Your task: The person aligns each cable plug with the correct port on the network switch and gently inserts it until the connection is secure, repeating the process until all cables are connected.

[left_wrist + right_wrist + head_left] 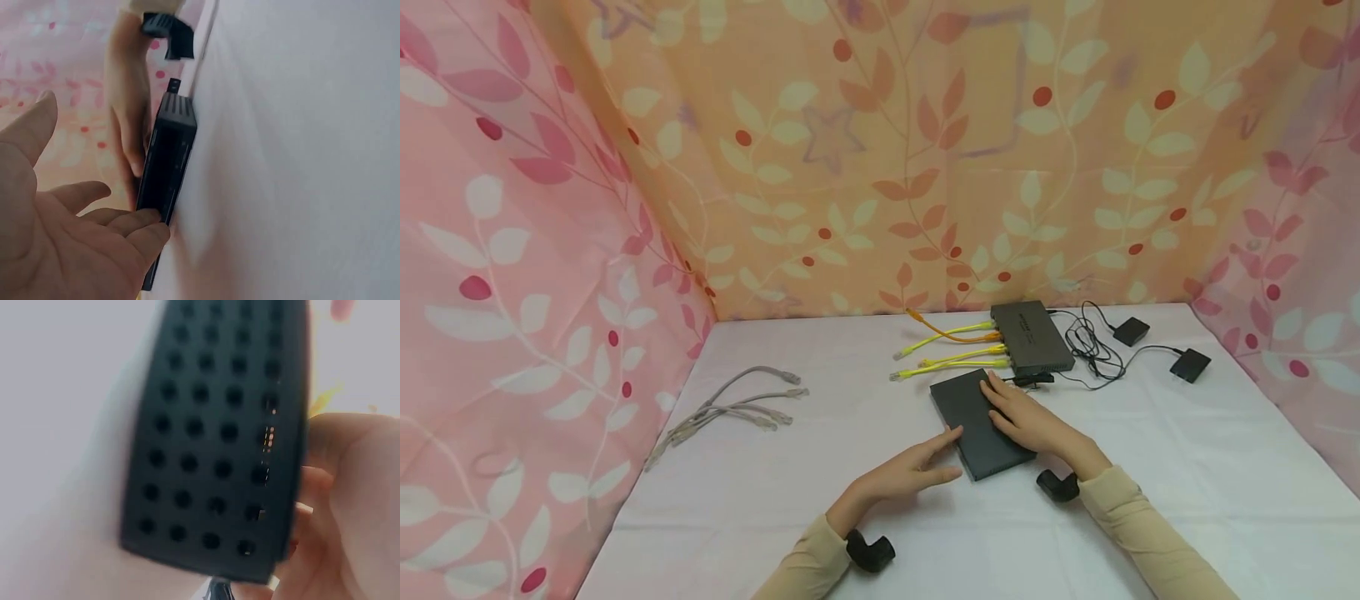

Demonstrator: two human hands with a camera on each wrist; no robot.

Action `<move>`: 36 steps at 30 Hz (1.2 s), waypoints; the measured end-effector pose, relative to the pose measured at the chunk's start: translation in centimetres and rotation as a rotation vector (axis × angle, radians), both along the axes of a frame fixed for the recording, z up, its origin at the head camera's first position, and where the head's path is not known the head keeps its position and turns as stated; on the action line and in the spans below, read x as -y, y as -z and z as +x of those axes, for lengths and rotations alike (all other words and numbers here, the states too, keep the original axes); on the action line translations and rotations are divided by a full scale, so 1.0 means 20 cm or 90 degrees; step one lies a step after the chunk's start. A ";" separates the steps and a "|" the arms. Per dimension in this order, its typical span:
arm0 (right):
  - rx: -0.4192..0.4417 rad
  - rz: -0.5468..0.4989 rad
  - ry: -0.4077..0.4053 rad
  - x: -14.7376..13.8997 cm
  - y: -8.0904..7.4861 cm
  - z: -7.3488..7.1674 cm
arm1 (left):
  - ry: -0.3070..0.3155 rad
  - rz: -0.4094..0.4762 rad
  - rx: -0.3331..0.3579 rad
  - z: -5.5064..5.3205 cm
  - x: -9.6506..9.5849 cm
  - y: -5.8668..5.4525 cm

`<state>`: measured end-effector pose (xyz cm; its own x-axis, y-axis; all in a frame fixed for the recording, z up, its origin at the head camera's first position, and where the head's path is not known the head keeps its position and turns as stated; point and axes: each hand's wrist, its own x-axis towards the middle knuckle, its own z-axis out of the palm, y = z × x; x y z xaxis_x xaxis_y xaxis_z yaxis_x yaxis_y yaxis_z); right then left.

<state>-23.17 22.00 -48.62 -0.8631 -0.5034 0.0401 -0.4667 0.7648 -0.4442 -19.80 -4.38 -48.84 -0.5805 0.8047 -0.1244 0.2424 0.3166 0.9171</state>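
Observation:
A dark flat network switch (977, 433) lies on the white table before me. My right hand (1026, 417) rests on its upper face near the right edge, fingers extended. With its fingers fairly straight, my left hand (906, 471) touches the left edge, where a recessed black front (164, 165) shows in the left wrist view. Rows of small vent holes cover the side of the switch (212, 431) in the right wrist view, with right-hand fingers (312, 487) partly hidden behind it. Just beyond its far end lies a black plug (1033, 379).
Behind it sits a second switch (1033, 337) with yellow cables (951, 364) and an orange cable (955, 331) in its left side. Black cords (1093, 346) join power adapters (1131, 331) at the right. Several grey network cables (730, 408) lie far left. Patterned cloth walls surround the table.

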 end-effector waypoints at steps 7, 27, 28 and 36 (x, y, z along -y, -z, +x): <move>0.016 -0.003 0.026 0.01 0.00 0.13 | -0.011 0.048 -0.012 -0.04 0.03 0.02; -0.014 0.038 0.029 0.06 0.03 0.21 | -0.017 0.142 0.038 -0.07 0.02 0.03; -0.013 0.038 0.030 0.06 0.03 0.20 | -0.020 0.143 0.037 -0.07 0.02 0.03; -0.005 0.016 0.042 0.04 0.03 0.18 | -0.023 0.140 0.047 -0.06 -0.03 0.03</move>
